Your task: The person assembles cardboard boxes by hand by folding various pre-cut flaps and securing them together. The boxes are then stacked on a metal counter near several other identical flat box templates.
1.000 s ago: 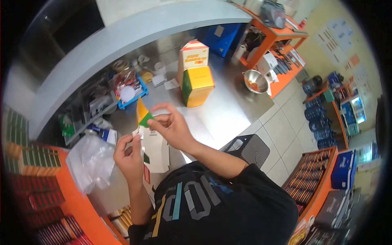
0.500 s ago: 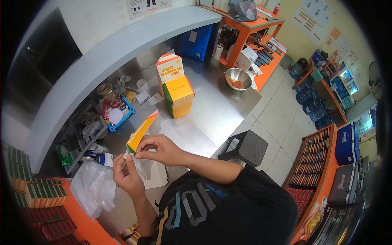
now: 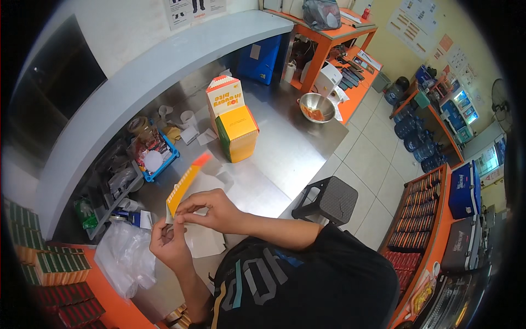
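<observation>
While one yellow box (image 3: 238, 134) is standing folded on the table (image 3: 274, 172) farther off, I am pinching a yellow carton (image 3: 182, 189), near left, with my left hand (image 3: 171, 247) and right hand (image 3: 216, 211), its folding looking not yet done.

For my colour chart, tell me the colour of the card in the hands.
The card is mostly yellow with a blurred reddish tip, seen in the head view.
</observation>
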The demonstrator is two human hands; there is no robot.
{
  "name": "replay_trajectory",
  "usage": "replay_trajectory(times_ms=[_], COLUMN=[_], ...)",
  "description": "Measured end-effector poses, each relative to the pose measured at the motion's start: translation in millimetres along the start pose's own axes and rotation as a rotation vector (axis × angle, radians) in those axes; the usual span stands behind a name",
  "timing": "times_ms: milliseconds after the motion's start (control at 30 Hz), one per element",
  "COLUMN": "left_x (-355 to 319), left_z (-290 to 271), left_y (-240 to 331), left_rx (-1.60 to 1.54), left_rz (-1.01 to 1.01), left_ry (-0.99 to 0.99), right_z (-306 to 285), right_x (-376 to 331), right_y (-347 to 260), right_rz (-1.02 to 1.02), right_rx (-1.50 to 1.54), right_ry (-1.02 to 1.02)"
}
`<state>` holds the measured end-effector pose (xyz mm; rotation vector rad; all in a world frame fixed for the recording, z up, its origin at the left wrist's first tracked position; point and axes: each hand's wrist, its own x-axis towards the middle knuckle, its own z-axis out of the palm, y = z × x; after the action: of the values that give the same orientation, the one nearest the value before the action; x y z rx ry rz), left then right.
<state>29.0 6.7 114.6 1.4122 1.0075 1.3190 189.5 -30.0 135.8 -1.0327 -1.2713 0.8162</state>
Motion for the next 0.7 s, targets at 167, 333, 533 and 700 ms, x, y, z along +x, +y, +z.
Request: replay_trajectory(times_ms=[167, 333, 533, 700], left_x=[0.3, -0.2, 1.0, 3.1], left_z=[-2.5, 3.6, 10.4, 15.1], left_y=[-3.5, 2.9, 0.4, 4.3], left_rx=[0.032, 0.074, 0.195, 0.284], left_rz=[-0.034, -0.030, 0.066, 0.085], left_ry=[0.003, -0.001, 0.037, 0.030], right_z=[-7.2, -21.9, 1.2, 10.1], right_x=[6.0, 14.7, 0.1, 2.1], right_y=[12.9, 22.7, 8.9, 17.4], right_rz=[0.171, 0.200, -0.159, 0.000], right_rx=[0.212, 0.255, -0.351, -0.166], right_ry=[-0.109, -0.218, -0.045, 0.108])
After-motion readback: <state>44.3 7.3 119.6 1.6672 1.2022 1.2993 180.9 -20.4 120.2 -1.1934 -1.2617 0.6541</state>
